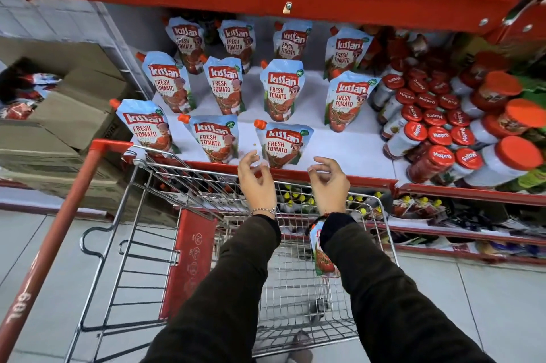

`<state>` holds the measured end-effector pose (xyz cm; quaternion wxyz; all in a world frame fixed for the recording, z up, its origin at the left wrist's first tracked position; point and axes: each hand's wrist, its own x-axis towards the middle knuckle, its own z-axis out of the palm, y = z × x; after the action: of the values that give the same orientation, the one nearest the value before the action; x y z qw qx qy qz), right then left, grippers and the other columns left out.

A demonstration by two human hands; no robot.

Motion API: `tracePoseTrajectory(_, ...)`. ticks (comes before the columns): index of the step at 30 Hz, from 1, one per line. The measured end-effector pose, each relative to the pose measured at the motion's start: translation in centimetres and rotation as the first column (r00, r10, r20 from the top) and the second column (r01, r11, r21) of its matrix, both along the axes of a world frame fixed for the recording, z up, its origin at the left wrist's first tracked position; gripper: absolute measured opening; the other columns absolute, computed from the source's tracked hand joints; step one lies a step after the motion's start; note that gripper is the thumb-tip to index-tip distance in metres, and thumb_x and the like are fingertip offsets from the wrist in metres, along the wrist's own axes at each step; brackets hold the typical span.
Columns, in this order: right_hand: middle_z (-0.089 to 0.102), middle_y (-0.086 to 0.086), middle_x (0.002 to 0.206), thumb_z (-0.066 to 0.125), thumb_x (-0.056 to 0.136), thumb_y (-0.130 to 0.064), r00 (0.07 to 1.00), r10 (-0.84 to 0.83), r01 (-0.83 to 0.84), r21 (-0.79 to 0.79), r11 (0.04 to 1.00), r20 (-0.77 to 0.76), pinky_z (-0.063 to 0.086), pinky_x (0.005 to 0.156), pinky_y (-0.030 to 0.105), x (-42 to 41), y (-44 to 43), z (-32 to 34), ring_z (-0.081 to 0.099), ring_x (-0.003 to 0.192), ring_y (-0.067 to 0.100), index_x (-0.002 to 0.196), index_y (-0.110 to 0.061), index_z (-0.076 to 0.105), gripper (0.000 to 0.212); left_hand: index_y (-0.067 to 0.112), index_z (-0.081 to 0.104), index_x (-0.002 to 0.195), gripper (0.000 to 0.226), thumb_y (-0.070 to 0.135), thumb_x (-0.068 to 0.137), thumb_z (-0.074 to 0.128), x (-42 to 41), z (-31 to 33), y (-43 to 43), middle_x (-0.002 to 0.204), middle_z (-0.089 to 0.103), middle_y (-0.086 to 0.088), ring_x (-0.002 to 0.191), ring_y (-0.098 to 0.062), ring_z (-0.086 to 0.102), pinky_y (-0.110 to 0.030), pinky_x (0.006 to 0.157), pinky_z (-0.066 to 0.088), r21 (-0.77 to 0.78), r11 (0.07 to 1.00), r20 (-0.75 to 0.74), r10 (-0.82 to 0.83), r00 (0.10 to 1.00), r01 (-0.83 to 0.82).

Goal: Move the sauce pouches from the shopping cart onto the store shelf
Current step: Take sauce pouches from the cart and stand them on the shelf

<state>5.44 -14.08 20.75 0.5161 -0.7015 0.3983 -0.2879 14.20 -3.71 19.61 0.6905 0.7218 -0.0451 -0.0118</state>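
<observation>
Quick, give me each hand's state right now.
Left hand: open, fingers loosely curled, holding nothing.
Right hand: open, fingers loosely curled, holding nothing.

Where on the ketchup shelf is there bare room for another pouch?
The front row has a bare white patch between the front-right pouch and the red-lidded jars, just ahead of the right hand. Narrow strips separate the rows. The left side and the jar cluster are crowded.

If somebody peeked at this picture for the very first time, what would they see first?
Probably the ketchup pouches standing in rows on the white shelf, straight ahead. Next, two empty hands, left hand and right hand, held open over the metal shopping cart. Red-lidded jars crowd the shelf's right end.
</observation>
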Motion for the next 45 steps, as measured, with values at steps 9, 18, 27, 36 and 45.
tracePoseTrajectory(9,0.069,-0.003,0.097,0.066,0.090,-0.012,0.977,-0.049,0.067,0.080,0.995,-0.208,0.049,0.076,0.011,-8.1,-0.8,-7.5,0.063,0.084,0.008,0.108,-0.014,0.066,0.019,0.009,0.058,0.120,0.025,0.010,0.096,0.054,-7.7,-8.0,0.2,0.112,0.063,-0.003,0.097,-0.014,0.058,0.008,0.074,0.039,0.238,0.950,-0.107,-0.182,0.977,0.203)
tracePoseTrajectory(18,0.069,0.019,0.121,0.065,0.091,-0.024,0.800,-0.005,0.191,0.246,0.950,-0.600,0.042,0.082,0.023,-14.4,-3.0,-18.4,0.064,0.113,0.032,0.118,0.000,0.066,0.036,0.004,0.055,0.132,0.036,0.008,0.096,0.051,-12.7,-18.9,-1.0,0.120,0.061,-0.005,0.104,-0.009,0.049,-0.018,0.098,0.046,0.427,0.783,-0.430,-0.265,0.863,0.453)
tracePoseTrajectory(27,0.063,0.025,0.128,0.046,0.099,-0.010,0.685,0.131,0.145,0.311,0.939,-0.717,0.039,0.081,0.027,-13.7,-5.4,-26.0,0.059,0.119,0.038,0.124,0.005,0.059,0.031,0.001,0.058,0.118,0.025,0.010,0.102,0.041,-12.7,-27.3,-6.0,0.116,0.062,-0.019,0.109,-0.028,0.060,-0.026,0.090,0.051,0.519,0.582,-0.618,-0.251,0.745,0.626)
tracePoseTrajectory(36,0.070,0.019,0.119,0.047,0.101,-0.022,0.680,0.053,0.238,0.289,0.927,-0.732,0.050,0.088,0.032,-12.5,-5.7,-28.0,0.065,0.112,0.035,0.121,-0.007,0.065,0.031,0.002,0.068,0.116,0.029,0.012,0.096,0.050,-11.9,-29.4,-7.7,0.121,0.068,-0.023,0.113,-0.040,0.064,-0.048,0.097,0.054,0.451,0.696,-0.711,-0.097,0.696,0.558)
tracePoseTrajectory(45,0.072,0.018,0.115,0.055,0.096,-0.019,0.841,0.056,0.206,0.414,0.887,-0.538,0.058,0.090,0.037,-13.5,-5.2,-24.4,0.070,0.098,0.033,0.112,-0.008,0.068,0.024,0.004,0.068,0.114,0.024,0.014,0.093,0.060,-12.1,-25.1,-5.6,0.120,0.070,-0.014,0.112,-0.030,0.065,-0.036,0.100,0.052,0.413,0.835,-0.647,-0.012,0.762,0.363)
